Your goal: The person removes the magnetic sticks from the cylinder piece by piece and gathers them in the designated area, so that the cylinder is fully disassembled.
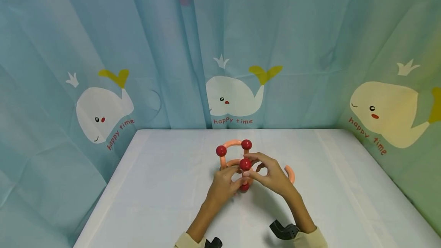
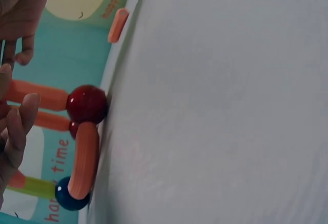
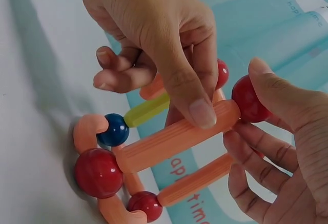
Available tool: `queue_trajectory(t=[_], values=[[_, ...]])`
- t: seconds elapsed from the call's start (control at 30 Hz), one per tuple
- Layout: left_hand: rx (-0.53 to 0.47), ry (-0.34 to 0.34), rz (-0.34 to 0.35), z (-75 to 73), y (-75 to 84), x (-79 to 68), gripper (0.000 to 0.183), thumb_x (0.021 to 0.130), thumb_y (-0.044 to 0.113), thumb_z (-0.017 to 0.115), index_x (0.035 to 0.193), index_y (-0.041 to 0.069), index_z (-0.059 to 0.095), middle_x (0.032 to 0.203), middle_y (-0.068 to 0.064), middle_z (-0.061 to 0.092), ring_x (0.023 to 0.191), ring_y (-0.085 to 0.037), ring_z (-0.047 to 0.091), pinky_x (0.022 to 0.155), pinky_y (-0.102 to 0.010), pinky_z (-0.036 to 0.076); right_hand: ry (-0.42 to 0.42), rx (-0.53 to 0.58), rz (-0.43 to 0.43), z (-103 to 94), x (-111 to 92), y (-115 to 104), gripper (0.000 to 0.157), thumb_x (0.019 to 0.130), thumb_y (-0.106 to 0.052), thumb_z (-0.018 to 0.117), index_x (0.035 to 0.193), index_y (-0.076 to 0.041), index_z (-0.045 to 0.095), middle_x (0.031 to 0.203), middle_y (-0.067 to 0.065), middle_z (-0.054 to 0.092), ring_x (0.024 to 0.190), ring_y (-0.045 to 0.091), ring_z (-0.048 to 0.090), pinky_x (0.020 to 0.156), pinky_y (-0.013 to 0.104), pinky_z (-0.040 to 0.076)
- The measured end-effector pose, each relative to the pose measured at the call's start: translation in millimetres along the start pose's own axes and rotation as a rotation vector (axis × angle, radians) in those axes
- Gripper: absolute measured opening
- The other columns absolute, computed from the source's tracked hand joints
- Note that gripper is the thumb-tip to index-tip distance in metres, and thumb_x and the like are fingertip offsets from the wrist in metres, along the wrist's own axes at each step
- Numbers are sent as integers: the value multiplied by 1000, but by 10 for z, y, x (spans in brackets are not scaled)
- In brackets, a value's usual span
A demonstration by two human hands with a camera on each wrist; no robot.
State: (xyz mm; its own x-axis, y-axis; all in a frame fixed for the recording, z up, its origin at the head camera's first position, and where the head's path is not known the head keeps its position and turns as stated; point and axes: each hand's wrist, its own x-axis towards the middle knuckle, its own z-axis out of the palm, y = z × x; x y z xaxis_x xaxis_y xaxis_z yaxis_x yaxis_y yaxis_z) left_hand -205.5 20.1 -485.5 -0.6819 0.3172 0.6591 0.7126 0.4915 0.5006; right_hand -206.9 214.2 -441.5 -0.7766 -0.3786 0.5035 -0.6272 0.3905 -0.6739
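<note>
Red ball (image 1: 245,164) is pinched by right hand (image 1: 272,172), orange stick (image 3: 174,138) by left hand (image 1: 222,186), likely being joined; a six-o'clock push seems needed.

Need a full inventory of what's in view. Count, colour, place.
frame: 1, mostly red and orange, low centre of head view
red balls: at least 5, red, frame corners; some partly hidden
blue ball: 1, dark blue, low in frame
straight rods: at least 2, orange, in frame
lime rod: 1, yellow-green, rising from blue ball
curved pieces: at least 3, orange, in frame
table: 1, white, under frame
loose arc: 1, orange, on table, right of frame
curtain: blue-green, around table
whale prints: 3, whitish, on curtain
wrist devices: 2, black, one per wrist
sleeves: 2, beige, forearms
left grip: 1, pinching a straight rod
right grip: 1, holding an upper red ball
</note>
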Motion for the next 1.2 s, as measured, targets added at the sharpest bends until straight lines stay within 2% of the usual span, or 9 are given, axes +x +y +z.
queue_trajectory(t=[0.23,0.5,0.6,0.73,0.87,1.07,1.2], values=[[-41,-19,-81,76,36,-28,26,89,29,71,107,11,70,85,1,73,48,7,49,48,-4,38,1,-17,-17,36,5,-21,46,79,-4,79,122,-6,63,107,8,70,86,16,62,68,31,55],[-116,-52,-135,82,81,-70,21,93,22,67,105,5,71,90,-4,73,45,14,47,45,-6,40,19,14,-27,-7,48,-318,38,76,5,78,112,4,65,100,15,70,81,26,61,69,28,56],[-118,-57,-142,77,94,-59,21,92,22,68,105,5,70,90,-4,73,44,14,46,45,-6,40,36,11,-49,-17,58,-375,37,75,6,79,109,5,66,97,14,69,79,27,60,66,31,56],[-114,-45,-111,85,86,-52,15,92,18,69,103,7,69,90,-3,73,44,14,47,45,-5,40,70,-14,-92,32,49,-196,39,73,2,82,108,-1,67,96,9,70,77,22,60,62,34,55],[-159,-51,-130,85,87,-58,11,91,12,68,102,9,68,88,-2,72,43,14,48,44,-7,41,86,-47,-122,78,40,-14,40,73,-7,85,109,-9,67,96,0,69,79,13,61,63,30,55],[-154,-66,-174,75,104,-64,12,92,18,68,100,9,69,86,-3,70,43,15,46,42,-8,41,128,-81,-168,115,40,8,43,72,-7,85,110,-5,66,96,1,68,74,22,63,64,24,54],[-172,-65,-192,78,95,-71,13,93,20,67,101,9,69,89,-4,71,42,15,46,42,-9,41,163,-105,-196,163,30,37,46,71,-5,85,112,-1,64,97,4,67,74,20,64,64,24,55]])
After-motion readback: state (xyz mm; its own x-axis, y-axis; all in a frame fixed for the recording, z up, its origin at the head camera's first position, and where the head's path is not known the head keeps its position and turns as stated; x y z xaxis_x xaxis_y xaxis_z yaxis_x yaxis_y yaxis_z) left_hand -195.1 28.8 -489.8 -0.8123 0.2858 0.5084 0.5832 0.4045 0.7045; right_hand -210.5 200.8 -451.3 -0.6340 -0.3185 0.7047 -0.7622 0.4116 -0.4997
